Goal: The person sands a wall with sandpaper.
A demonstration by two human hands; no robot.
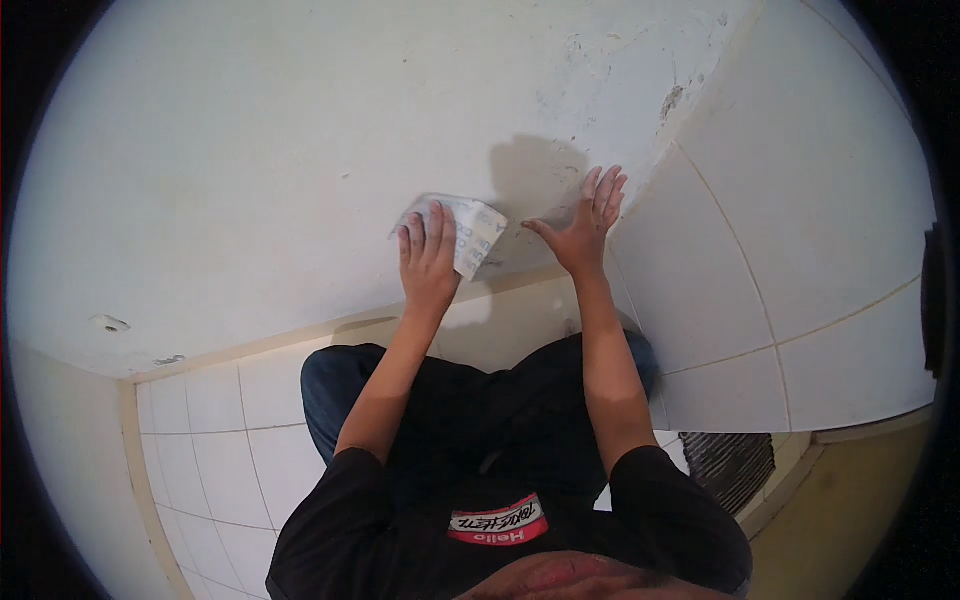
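Observation:
My left hand point(430, 260) presses a folded sheet of what looks like sandpaper point(482, 238) against the pale wall point(300, 130). Its fingers lie over the left part of the sheet, whose white back carries printed marks. One corner of the sheet sticks out to the right of the hand. Further right, my right hand point(583, 235) is open, thumb and fingers spread, with nothing in it. Its fingertips are close to the edge where the wall meets large white tiles; whether they touch cannot be told. The face of the sheet toward the wall is hidden.
Large white tiles point(840, 190) rise at the right. A peeling patch point(671, 100) marks the wall near them. At the lower left lie smaller white tiles point(210, 450), below a small wall fitting point(110, 323). A dark ribbed object point(730, 468) is beside my right arm.

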